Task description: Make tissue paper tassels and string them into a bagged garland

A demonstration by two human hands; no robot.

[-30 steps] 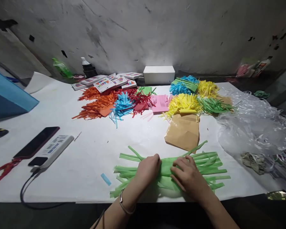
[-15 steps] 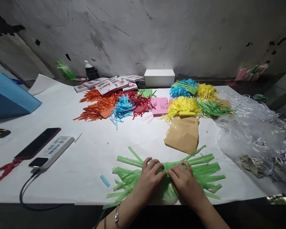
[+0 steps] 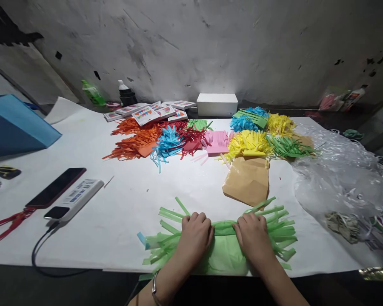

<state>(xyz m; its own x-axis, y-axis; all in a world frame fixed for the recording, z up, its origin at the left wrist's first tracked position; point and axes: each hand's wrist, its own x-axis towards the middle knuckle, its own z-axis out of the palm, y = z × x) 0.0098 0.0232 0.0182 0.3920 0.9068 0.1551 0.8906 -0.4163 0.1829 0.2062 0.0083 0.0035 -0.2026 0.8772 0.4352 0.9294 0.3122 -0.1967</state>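
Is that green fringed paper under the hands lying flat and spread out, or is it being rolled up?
Rolled up, partly: the green fringed paper bunches into a ridge between the left hand and right hand, strips splaying out both sides.

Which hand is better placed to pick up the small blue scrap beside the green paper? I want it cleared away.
Left. The left hand presses the green paper nearer the blue scrap at its left end; the right hand is farther off.

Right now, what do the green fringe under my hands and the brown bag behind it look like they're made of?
The green fringe looks like thin matte tissue paper: it is cut into limp strips and crumples softly between the left hand and the right hand. The brown bag looks like kraft paper, dull tan with sharp fold creases.
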